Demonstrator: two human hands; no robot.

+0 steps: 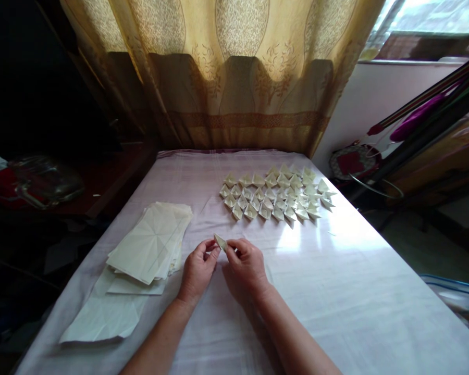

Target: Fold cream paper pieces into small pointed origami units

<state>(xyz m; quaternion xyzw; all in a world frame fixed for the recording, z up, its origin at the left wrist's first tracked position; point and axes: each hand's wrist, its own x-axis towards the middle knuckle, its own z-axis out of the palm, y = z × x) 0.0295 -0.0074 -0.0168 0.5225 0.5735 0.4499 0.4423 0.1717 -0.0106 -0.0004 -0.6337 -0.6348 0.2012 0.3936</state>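
Observation:
Between my hands is a small folded paper boat [220, 241], pale and pointed at its far tip. My left hand [199, 265] pinches its left side between thumb and fingers. On the other side, my right hand [247, 262] is closed on it with thumb and forefinger. Beyond, to the right, several rows of similar folded paper boats [266, 194] stand close together on the table. To the left lies a stack of creased paper sheets [150, 242], with a longer creased sheet [103, 312] under its near end.
A pale checked cloth covers the table [336, 312]. Behind its far edge hangs a yellow curtain [242, 88]. Past the right edge are a round patterned bag [354, 161] and a blue-rimmed container [453, 286]. A dark reddish surface [97, 192] adjoins on the left.

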